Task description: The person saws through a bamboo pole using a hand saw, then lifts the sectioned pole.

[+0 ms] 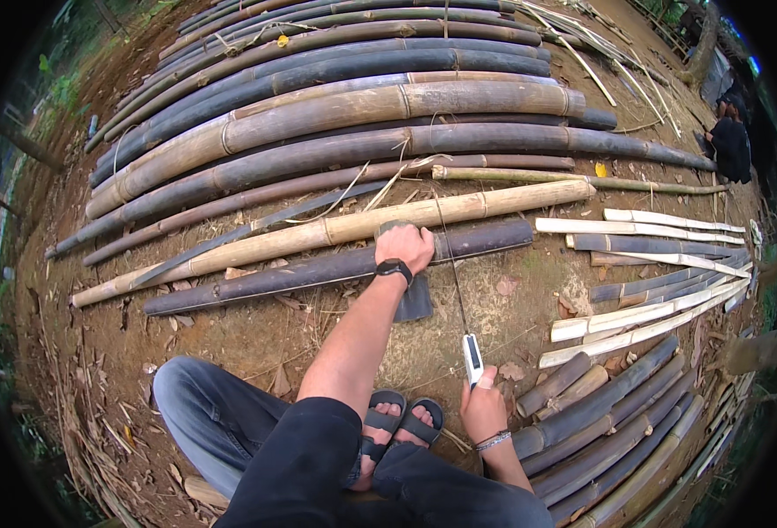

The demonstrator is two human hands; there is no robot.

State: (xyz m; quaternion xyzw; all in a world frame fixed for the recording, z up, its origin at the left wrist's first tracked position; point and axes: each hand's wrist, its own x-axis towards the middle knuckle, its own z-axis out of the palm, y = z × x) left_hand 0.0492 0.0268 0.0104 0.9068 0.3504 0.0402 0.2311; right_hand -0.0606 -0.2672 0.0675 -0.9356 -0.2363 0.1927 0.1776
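My left hand [405,247], a black watch on its wrist, is closed over the top of a dark bamboo pole [485,239]. That pole rests across a short dark piece of bamboo [415,301] lying crosswise beneath it. In my right hand [483,407] is a hand saw [472,355] with a white and dark handle, the fingers wrapped round it. Its thin blade reaches away from me and crosses the dark pole just right of my left hand. How deep the teeth sit cannot be made out. A pale bamboo pole [300,236] lies just beyond.
Many long bamboo poles [318,116] lie side by side at the far side. Split bamboo strips [644,317] and cut lengths [613,400] are laid out on the right. My sandalled feet [406,422] are close below the work. A person in dark clothes [730,145] is at far right.
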